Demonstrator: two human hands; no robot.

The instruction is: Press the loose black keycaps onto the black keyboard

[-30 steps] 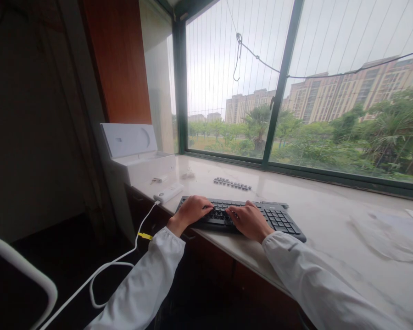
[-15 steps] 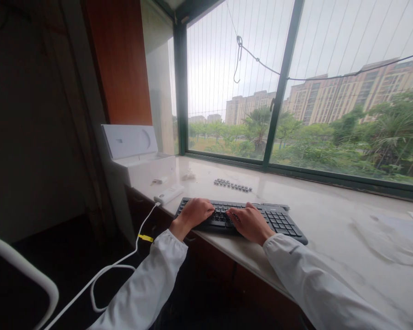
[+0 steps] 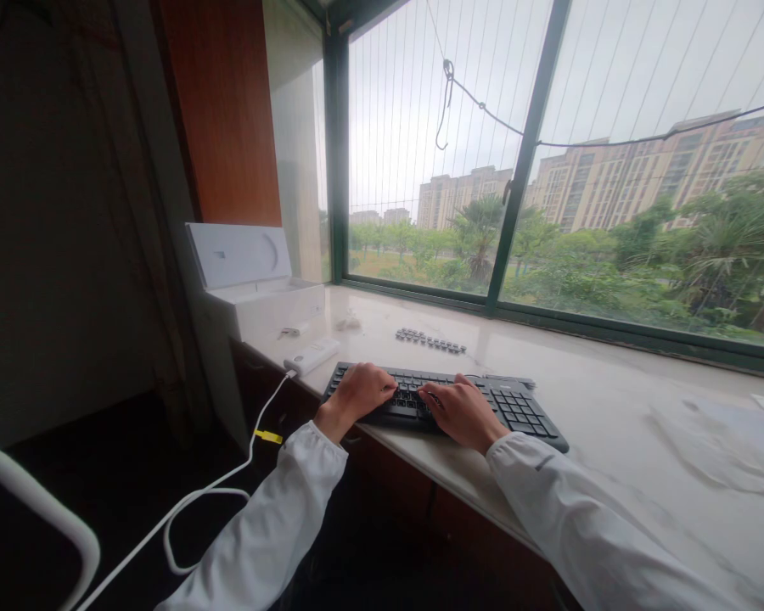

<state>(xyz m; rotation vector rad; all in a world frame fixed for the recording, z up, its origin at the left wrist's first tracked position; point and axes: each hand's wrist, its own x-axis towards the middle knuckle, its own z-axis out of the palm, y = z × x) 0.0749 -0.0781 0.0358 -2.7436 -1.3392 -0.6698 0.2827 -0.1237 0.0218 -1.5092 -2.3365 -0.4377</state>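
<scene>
Keyboard, black, lies under both your hands at the near edge of the counter. Your left hand and right hand rest side by side on its keys, fingers loose, gripping nothing. White charger block with cable sits just left of your left hand. Row of loose keycaps lies beyond your fingertips, open white box farther left.

Setting: apartment room, window-side work nook. Evidence: pale marble-look sill serving as table, black computer keyboard, opened white cardboard product box, large green-framed window overlooking residential tower blocks.
</scene>
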